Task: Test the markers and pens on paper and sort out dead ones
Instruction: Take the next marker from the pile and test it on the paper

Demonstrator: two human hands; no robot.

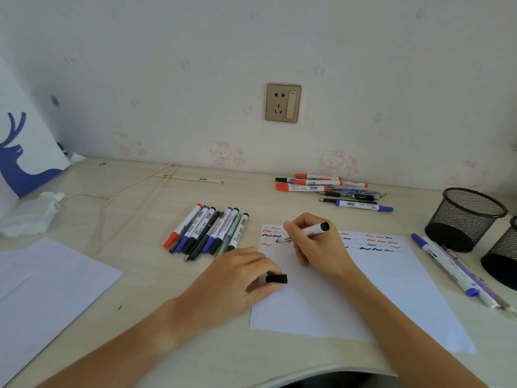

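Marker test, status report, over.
Right hand holds black marker, tip on paper. Left hand holds cap, pinning paper. Nothing in the way.

Bare desk (156,278) open between spare sheet (47,287) and test paper (391,298); lower half of test paper unmarked, clear. Obstacles: marker row (208,232) left of test paper, marker pile (330,189) by wall, mesh cups (464,217) and loose pens (458,273) right.

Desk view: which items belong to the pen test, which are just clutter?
In play: black marker in right hand; its cap in left hand; test sheet; marker row; far pile.

Clutter: crumpled tissue; chopstick; mesh cups.
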